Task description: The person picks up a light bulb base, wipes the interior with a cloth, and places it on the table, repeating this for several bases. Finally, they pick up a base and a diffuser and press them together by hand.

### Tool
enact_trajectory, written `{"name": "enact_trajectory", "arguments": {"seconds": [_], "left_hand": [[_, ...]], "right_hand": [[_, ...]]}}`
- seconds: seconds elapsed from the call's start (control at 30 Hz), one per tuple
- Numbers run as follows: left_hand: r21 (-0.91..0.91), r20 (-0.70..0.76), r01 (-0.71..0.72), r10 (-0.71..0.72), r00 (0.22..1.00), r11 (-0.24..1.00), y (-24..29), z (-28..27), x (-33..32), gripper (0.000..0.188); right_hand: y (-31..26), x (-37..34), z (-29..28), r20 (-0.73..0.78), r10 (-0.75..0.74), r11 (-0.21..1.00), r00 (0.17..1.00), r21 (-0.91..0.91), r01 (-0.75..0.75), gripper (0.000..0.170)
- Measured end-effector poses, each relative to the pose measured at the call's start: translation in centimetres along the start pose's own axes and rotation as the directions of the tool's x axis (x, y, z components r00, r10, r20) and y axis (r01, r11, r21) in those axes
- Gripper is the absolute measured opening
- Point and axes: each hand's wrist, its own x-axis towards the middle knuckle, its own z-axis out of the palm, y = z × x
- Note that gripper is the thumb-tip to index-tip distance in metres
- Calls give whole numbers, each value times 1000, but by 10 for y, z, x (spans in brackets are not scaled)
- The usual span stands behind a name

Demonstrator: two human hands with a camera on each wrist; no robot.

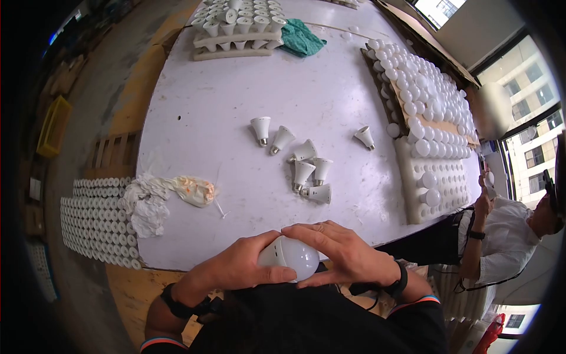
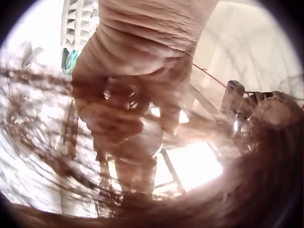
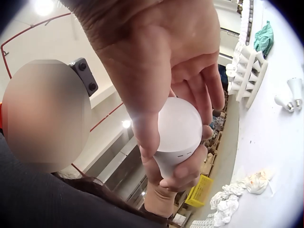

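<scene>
Close to my body, at the table's near edge, both hands hold an LED light bulb (image 1: 303,259) with a white body and a round frosted dome. My left hand (image 1: 239,262) grips the body, its thumb lying along the side. The fingers and thumb of my right hand (image 1: 351,253) curl round the dome. In the right wrist view the dome (image 3: 180,124) faces up into the right palm, and two small slots show on the body below it. The bulb's base is hidden by the left hand. Several domeless bulb bodies (image 1: 303,172) with screw bases lie beyond on the white table.
White domes (image 1: 424,82) crowd a board at the right, beside a foam tray (image 1: 415,200). Stacked trays of bulb bodies (image 1: 236,52) and a green cloth (image 1: 302,38) stand far back. Crumpled white cloth (image 1: 147,206) and rows of bulb parts (image 1: 97,224) are left. Another person (image 1: 501,236) sits right.
</scene>
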Motion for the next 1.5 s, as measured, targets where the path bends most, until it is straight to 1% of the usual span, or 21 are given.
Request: {"name": "enact_trajectory", "arguments": {"seconds": [0.17,0.27,0.33,0.4,0.5,0.6,0.67,0.73,0.8,0.93,1.0,1.07,1.13,1.2,1.27,1.3,1.33,1.4,1.43,1.47,1.5], "left_hand": [[245,-137,-97,133,982,965,-3,-7,-2,67],[244,-140,-119,156,978,962,-7,-8,0,66],[288,-124,-113,154,980,951,-6,-5,3,64],[320,-122,-114,161,979,940,-4,2,7,62],[248,-180,-187,234,955,951,0,10,11,60],[16,-165,-166,166,972,986,-5,21,20,61],[-183,-152,-116,88,984,976,-9,26,26,64],[-195,-105,-67,48,993,978,-5,31,29,70],[48,-237,-250,255,938,967,-5,39,31,73],[227,-198,-204,251,948,952,2,35,25,78],[294,-90,-247,284,955,923,2,30,20,79],[331,-55,-280,314,948,901,-4,24,11,75],[466,92,-208,187,978,860,1,23,-2,73],[489,124,-198,157,980,850,-3,20,-11,70],[450,146,-388,362,921,804,-2,16,-21,69],[534,191,-303,237,953,790,2,14,-30,69],[519,199,-303,232,952,799,1,12,-36,69],[696,211,-304,219,953,651,-3,5,-46,69],[697,219,-308,216,951,648,-5,1,-48,69],[697,151,-275,240,959,663,-7,-3,-50,70],[692,79,-242,261,962,680,-9,-7,-52,71]], "right_hand": [[3,11,6,44,-14,1000,999,-16,14,75],[4,17,4,85,33,996,996,84,-41,74],[8,23,2,82,-28,947,996,323,0,67],[14,28,5,47,-41,906,998,422,17,62],[16,35,6,-5,-31,814,1000,581,28,52],[25,31,10,9,-24,719,1000,694,11,40],[30,28,9,83,115,662,990,737,-138,39],[35,25,8,90,121,637,989,757,-147,38],[37,23,8,48,140,589,989,799,-122,39],[29,20,7,43,81,651,996,754,-85,38],[24,18,15,-77,-26,738,997,672,71,36],[16,14,22,-60,-38,745,997,664,68,36],[3,9,31,-61,-101,788,993,605,117,37],[-12,10,37,-51,-64,787,997,611,82,38],[-23,14,43,-81,-74,793,994,600,108,40],[-26,17,47,-105,-106,808,989,570,147,41],[-29,21,51,-99,-89,807,991,577,130,41],[-33,34,58,-169,-170,815,971,530,235,40],[-31,37,62,-179,-183,815,967,523,251,40],[-29,41,66,-185,-185,817,965,516,256,40],[-28,43,72,-179,-96,811,979,556,181,41]]}}
